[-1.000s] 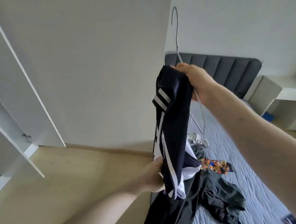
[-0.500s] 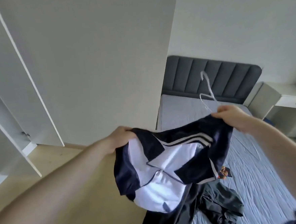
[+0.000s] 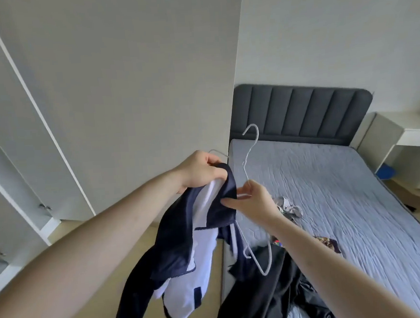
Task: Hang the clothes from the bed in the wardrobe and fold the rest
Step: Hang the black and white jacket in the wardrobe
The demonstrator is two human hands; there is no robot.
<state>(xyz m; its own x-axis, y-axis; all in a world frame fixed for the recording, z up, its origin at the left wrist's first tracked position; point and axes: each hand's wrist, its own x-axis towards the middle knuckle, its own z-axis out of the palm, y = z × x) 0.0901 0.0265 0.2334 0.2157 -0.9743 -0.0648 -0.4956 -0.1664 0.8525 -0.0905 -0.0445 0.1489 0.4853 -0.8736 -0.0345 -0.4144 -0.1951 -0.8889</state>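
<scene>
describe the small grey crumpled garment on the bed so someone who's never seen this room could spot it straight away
Start at the bed with the dark padded headboard. On its quilted blue-grey cover, near the left edge and just past the right hand, lies the light grey crumpled garment. It is the palest and smallest piece there; the black clothes and the patterned cloth lie closer to the camera.

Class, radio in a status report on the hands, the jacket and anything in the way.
Left hand grips jacket collar. Right hand pinches hanger and jacket edge. Jacket not yet on hanger. More clothes on bed.
</scene>
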